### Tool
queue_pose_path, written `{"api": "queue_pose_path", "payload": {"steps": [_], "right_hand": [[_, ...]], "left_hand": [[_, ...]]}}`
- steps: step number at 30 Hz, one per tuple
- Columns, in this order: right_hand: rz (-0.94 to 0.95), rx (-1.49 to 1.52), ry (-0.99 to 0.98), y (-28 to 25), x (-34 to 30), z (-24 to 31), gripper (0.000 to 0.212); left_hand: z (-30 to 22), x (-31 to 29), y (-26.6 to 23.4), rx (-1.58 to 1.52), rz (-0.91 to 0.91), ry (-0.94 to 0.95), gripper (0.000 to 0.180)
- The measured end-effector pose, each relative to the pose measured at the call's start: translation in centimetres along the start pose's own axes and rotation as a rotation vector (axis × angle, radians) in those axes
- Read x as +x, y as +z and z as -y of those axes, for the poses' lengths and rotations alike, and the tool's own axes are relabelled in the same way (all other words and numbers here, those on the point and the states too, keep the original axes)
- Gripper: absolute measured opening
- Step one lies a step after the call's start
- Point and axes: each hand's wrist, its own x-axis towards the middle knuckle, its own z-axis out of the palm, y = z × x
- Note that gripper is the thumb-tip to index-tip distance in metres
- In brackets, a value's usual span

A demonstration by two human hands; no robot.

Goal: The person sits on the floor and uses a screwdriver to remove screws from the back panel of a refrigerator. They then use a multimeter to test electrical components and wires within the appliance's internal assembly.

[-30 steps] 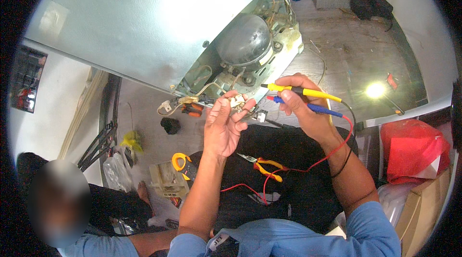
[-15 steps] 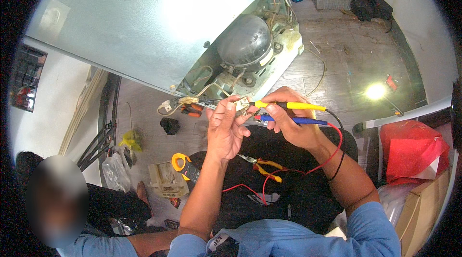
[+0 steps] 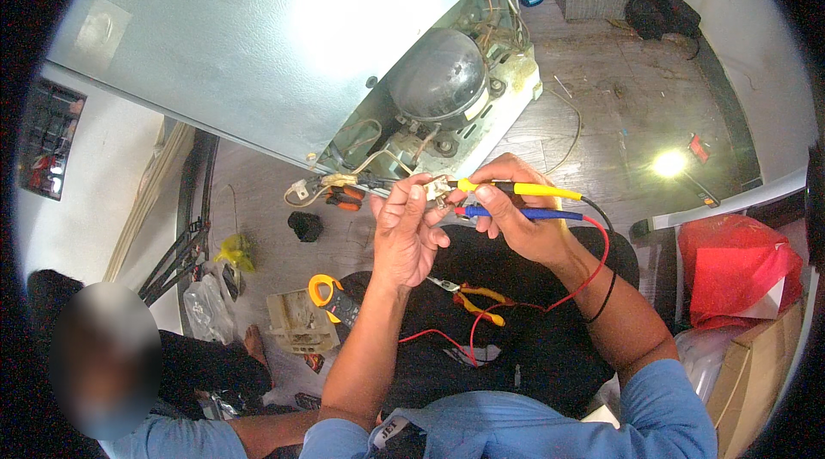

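My left hand (image 3: 402, 244) is closed, pinching a small whitish electrical part (image 3: 436, 190) between thumb and fingers. Two test probes, one yellow (image 3: 543, 191) and one blue (image 3: 540, 215), are gripped together in my right hand (image 3: 520, 220). Their tips point left at the whitish part; whether both touch it I cannot tell. A black lead and a red lead run from the probes down past my right forearm. Insulated pliers (image 3: 479, 293) with red and yellow handles lie on my dark-clothed lap. A clamp meter (image 3: 333, 296) with an orange jaw rests beside my left forearm.
Ahead, a black compressor (image 3: 438, 76) sits in the base of a pale blue appliance (image 3: 215, 38), with loose wires around it. Another person's arm (image 3: 279, 431) reaches in at lower left. A lit lamp (image 3: 671, 163) and red bag (image 3: 737, 270) are at right.
Both hands stay nearly in place. The whitish part and the probe tips have shifted very slightly against each other. The other person at lower left has moved a little.
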Motion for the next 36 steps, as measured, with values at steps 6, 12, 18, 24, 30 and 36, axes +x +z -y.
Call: {"api": "queue_pose_path", "payload": {"steps": [6, 12, 18, 24, 30, 36], "right_hand": [[-0.009, 0.021, 0.009, 0.0, -0.1, -0.2, 0.022], [-0.021, 0.023, 0.011, -0.1, -0.1, -0.2, 0.023], [-0.017, 0.034, 0.021, -0.1, -0.1, -0.2, 0.023], [-0.017, 0.025, 0.056, 0.0, -0.1, 0.0, 0.022], [-0.008, 0.015, 0.062, -0.1, -0.1, 0.1, 0.022], [-0.001, 0.011, 0.057, -0.1, -0.1, 0.3, 0.022]], "left_hand": [[0.0, 0.0, 0.1, -0.013, 0.013, 0.003, 0.027], [0.1, -0.2, 1.0, 0.052, -0.054, 0.006, 0.035], [0.0, -0.3, 1.5, 0.072, -0.071, 0.013, 0.043], [0.1, -0.1, 0.3, 0.039, -0.008, 0.006, 0.042], [0.1, -0.2, 0.9, 0.068, -0.040, 0.009, 0.043], [0.2, -0.3, 0.9, 0.081, -0.061, 0.006, 0.043]]}}
